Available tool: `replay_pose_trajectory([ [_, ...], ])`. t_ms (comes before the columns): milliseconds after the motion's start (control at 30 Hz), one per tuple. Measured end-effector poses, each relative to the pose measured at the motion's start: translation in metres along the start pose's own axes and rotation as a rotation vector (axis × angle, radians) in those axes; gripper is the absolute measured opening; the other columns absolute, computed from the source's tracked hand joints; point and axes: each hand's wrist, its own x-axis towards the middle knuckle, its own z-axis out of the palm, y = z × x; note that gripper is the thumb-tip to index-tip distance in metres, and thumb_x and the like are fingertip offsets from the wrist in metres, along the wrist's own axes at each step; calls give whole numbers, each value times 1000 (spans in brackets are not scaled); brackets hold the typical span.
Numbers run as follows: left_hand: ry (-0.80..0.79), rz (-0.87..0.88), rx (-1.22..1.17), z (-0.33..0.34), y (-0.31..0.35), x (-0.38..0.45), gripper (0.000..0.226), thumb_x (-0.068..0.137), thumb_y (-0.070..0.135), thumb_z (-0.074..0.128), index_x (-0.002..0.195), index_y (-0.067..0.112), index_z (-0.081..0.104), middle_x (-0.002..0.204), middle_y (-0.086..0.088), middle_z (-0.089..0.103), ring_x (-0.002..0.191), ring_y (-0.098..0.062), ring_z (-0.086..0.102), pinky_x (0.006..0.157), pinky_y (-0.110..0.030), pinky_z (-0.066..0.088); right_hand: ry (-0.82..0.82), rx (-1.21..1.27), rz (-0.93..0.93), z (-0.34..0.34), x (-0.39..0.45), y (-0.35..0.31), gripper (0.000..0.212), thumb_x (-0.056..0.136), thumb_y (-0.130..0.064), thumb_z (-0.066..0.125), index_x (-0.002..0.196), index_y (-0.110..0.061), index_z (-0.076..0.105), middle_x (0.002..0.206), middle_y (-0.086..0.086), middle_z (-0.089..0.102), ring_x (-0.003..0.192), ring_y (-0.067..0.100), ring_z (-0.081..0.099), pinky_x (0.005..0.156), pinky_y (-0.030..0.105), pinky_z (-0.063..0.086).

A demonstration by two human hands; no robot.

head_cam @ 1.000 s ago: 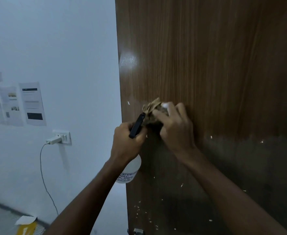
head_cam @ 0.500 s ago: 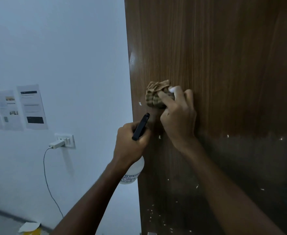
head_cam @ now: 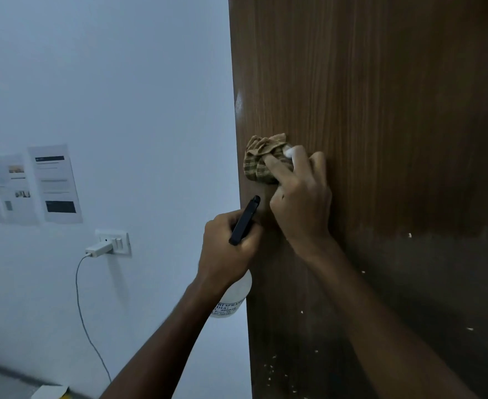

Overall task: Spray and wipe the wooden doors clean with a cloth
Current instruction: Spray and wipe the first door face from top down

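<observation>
A brown wooden door (head_cam: 381,96) fills the right half of the view, its left edge next to a white wall. My right hand (head_cam: 303,203) presses a crumpled tan checked cloth (head_cam: 263,159) against the door near that edge. Just below and to the left, my left hand (head_cam: 228,249) is wrapped around a white spray bottle (head_cam: 234,298) with a black trigger head (head_cam: 244,220) that points up toward the cloth. Small pale specks dot the darker lower part of the door.
On the white wall (head_cam: 121,82) at the left hang several printed papers (head_cam: 54,184). A wall socket holds a white charger (head_cam: 100,248) whose cable drops toward the floor. A yellow and white object (head_cam: 49,392) lies on the floor at the bottom left.
My right hand has slid the cloth upward along the door's left edge. My left hand with the bottle has stayed just below it. The view has shifted slightly.
</observation>
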Motion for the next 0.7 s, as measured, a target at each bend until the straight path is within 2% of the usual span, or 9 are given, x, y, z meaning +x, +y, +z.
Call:
replay_pose_trajectory([
  [33, 9, 1, -9, -1, -1, -1, 43, 96, 20, 61, 57, 24, 44, 48, 3, 40, 45, -21, 34, 46, -29, 27, -9, -16, -31, 2, -16, 0, 48, 91, 11, 48, 120, -18, 73, 120, 9, 63, 95, 29, 52, 66, 30, 48],
  [100, 22, -3, -30, -6, -3, -3, 41, 97, 22, 62, 59, 15, 47, 49, -5, 42, 46, -33, 38, 46, -39, 28, -59, -34, -109, 0, -60, -1, 43, 94, 8, 49, 118, -19, 74, 120, 9, 65, 93, 29, 52, 69, 33, 48],
  [200, 38, 20, -29, -12, -2, -4, 36, 96, 27, 61, 63, 14, 55, 52, -8, 48, 51, -39, 45, 47, -43, 34, -117, -12, -153, -4, -80, 0, 45, 95, 6, 43, 115, -19, 75, 120, 8, 66, 91, 28, 53, 70, 34, 47],
  [300, 61, 23, -10, -12, 5, -3, 39, 92, 24, 58, 60, 8, 45, 51, -10, 42, 47, -27, 35, 48, -38, 28, -95, -35, -100, -2, -24, -9, 49, 89, 5, 45, 118, -21, 73, 122, 7, 63, 98, 29, 52, 69, 29, 43],
  [400, 60, 23, -11, -9, 10, -3, 39, 91, 21, 58, 57, 14, 41, 49, -2, 37, 48, -17, 33, 49, -32, 26, -69, -41, -80, 5, 10, -19, 50, 92, 4, 39, 121, -20, 72, 123, 7, 62, 99, 28, 51, 72, 30, 46],
  [467, 67, 2, -27, -9, 10, -5, 38, 92, 22, 59, 58, 10, 45, 49, -7, 41, 46, -27, 37, 48, -40, 28, -43, -52, -109, 8, -13, -18, 43, 96, 3, 47, 121, -21, 71, 122, 6, 63, 96, 27, 52, 72, 31, 49],
  [533, 67, -12, -59, -10, 10, -9, 36, 93, 24, 61, 63, 5, 55, 52, -10, 49, 49, -38, 46, 48, -44, 35, -96, -3, -157, 4, -59, -13, 39, 95, 2, 58, 125, -22, 68, 123, 7, 63, 92, 27, 52, 70, 35, 52],
  [600, 58, -8, -75, -13, 10, -13, 34, 95, 28, 62, 67, 7, 62, 54, -9, 54, 52, -39, 50, 48, -43, 40, -156, 46, -219, -2, -88, -10, 46, 94, 5, 55, 132, -20, 64, 122, 8, 63, 89, 28, 53, 69, 38, 53],
  [700, 64, -12, -44, -14, 11, -13, 41, 91, 32, 59, 68, -1, 57, 55, -18, 50, 52, -44, 46, 47, -50, 41, -137, 7, -209, 0, -54, -11, 43, 91, 4, 52, 121, -20, 69, 124, 7, 63, 91, 28, 52, 70, 37, 52],
])
